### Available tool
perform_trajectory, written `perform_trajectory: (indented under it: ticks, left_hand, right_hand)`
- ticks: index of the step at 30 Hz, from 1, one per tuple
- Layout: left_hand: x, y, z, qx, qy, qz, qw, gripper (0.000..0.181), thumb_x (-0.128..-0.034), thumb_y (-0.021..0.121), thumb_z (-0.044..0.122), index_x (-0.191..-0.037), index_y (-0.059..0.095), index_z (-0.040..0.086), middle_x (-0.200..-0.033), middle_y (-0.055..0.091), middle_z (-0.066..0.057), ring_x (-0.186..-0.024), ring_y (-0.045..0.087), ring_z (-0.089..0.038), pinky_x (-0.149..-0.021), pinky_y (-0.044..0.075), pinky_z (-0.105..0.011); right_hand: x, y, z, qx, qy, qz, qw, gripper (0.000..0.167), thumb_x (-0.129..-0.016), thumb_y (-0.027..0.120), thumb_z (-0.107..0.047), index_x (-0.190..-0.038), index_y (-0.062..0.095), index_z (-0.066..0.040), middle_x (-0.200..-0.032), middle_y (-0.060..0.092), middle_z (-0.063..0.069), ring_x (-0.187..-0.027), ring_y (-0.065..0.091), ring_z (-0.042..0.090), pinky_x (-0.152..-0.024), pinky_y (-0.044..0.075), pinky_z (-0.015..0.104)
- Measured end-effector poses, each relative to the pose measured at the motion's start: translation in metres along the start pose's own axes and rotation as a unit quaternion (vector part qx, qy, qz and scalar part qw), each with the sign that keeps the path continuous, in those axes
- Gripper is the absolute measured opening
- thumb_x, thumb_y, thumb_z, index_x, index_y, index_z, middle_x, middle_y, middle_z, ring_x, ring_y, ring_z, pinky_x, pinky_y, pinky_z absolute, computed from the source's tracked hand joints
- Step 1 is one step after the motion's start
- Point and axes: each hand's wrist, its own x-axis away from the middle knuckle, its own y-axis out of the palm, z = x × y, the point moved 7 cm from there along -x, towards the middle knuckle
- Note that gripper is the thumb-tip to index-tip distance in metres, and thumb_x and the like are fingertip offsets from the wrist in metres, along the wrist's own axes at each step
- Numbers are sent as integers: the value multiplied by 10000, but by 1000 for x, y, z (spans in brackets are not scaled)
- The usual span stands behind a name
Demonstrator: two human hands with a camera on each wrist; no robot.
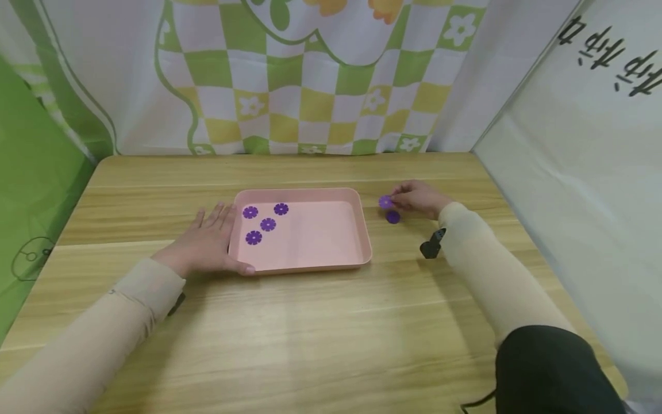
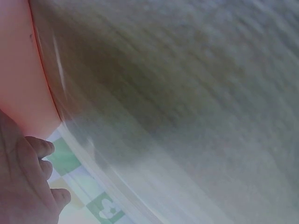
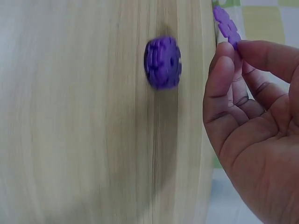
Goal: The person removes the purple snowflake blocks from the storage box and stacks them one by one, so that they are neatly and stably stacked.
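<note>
The right hand (image 1: 418,198) pinches a purple notched disc (image 1: 385,202) between thumb and fingertips, to the right of the pink tray (image 1: 331,265). In the right wrist view the pinched disc (image 3: 226,24) is seen at a slant above the hand (image 3: 261,116). Just below it, on the table, stands a stack of purple discs (image 3: 162,63), also seen in the head view (image 1: 393,217). The left hand (image 1: 209,244) rests spread against the tray's left side, its thumb at the near rim. Several purple discs (image 1: 268,224) lie in the tray's left part.
The wooden table (image 1: 310,333) reaches to a checkered cloth (image 1: 315,103) at the back. A white panel (image 1: 584,167) borders the right side and a green one (image 1: 36,149) the left. A black device (image 1: 431,246) is at the right wrist.
</note>
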Motion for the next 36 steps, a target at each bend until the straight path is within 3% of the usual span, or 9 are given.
perform_trajectory:
  ticks: [15,36]
  left_hand:
    - [-3,4,-4,-114,2,-3,9999,1500,-716,677,869,-1590,-50,-110,-1666,-36,-323,-1542,-78,-463,-1211,-116,-606]
    - [-2,2,-3,-14,-42,10,10000,1495,-715,688,860,-1592,-36,-110,-1665,-11,-329,-1543,-73,-467,-1210,-117,-612]
  right_hand:
    - [10,-12,23,236,399,1,9989,252,-1077,512,-41,-1252,526,140,-994,646,40,-868,617,92,-758,555,196]
    - [9,-12,37,59,461,-35,9989,215,-1082,490,-33,-1220,537,125,-955,653,22,-857,627,93,-759,563,200]
